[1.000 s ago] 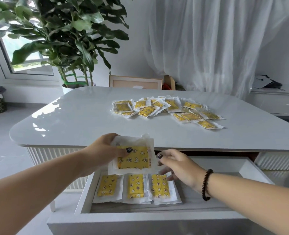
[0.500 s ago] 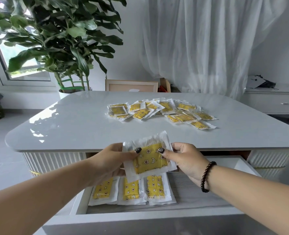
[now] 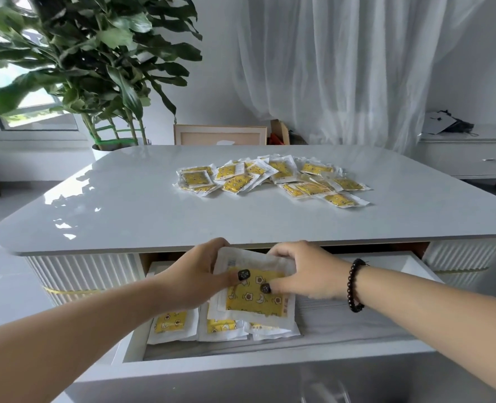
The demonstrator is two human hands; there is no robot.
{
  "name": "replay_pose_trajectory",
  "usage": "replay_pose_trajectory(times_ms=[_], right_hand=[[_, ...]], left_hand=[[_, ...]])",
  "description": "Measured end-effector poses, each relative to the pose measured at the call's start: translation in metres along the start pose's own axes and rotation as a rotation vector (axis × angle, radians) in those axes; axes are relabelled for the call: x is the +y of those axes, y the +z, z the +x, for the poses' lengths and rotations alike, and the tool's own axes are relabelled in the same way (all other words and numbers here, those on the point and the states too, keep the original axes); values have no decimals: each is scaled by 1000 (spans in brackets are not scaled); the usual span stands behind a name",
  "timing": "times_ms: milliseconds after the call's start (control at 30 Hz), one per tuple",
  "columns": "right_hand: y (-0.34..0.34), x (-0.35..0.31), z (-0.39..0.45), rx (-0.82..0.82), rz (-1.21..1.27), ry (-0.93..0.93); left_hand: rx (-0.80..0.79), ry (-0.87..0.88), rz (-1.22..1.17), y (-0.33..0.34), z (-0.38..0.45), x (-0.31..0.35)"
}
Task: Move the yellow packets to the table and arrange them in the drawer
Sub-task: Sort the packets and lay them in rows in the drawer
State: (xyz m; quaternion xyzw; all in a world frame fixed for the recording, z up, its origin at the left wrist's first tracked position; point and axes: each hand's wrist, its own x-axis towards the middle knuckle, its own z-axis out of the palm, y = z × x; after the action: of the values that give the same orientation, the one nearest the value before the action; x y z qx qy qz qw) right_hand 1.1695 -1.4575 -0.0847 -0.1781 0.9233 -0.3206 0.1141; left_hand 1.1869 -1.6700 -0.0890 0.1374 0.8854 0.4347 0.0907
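Head view: left hand (image 3: pixel 200 274) and right hand (image 3: pixel 304 271) both pinching one packet (image 3: pixel 255 295), thumbs on top, fingers curled beneath, held over the drawer (image 3: pixel 270 357) above the row (image 3: pixel 223 325) lying in it. Best lowered flat just right of that row, edges squared, not overlapping. Long axis roughly front-to-back of the drawer, slightly skewed, yellow face up.

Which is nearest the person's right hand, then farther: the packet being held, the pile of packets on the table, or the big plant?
From the right hand:
1. Held packet, gripped by both hands over the drawer.
2. Pile of packets, mid-tabletop.
3. Plant, behind the table's far left corner.
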Motion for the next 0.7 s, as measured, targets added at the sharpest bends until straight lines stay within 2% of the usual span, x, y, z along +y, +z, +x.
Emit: replay_pose_trajectory(times_ms=[133, 233, 300, 533, 700], right_hand=[[3, 5, 6, -25, 21, -27], [1, 12, 11, -23, 209, 51], [3, 17, 14, -48, 249, 87], [22, 18, 17, -139, 87, 35], [18, 37, 23, -113, -61, 138]], left_hand=[[11, -14, -70, 4, 3, -6], [1, -86, -193, 1, 8, -12], [-19, -123, -224, 1, 11, -16], [-84, -151, -212, 17, 20, -31], [-69, -193, -216, 29, 31, -43]])
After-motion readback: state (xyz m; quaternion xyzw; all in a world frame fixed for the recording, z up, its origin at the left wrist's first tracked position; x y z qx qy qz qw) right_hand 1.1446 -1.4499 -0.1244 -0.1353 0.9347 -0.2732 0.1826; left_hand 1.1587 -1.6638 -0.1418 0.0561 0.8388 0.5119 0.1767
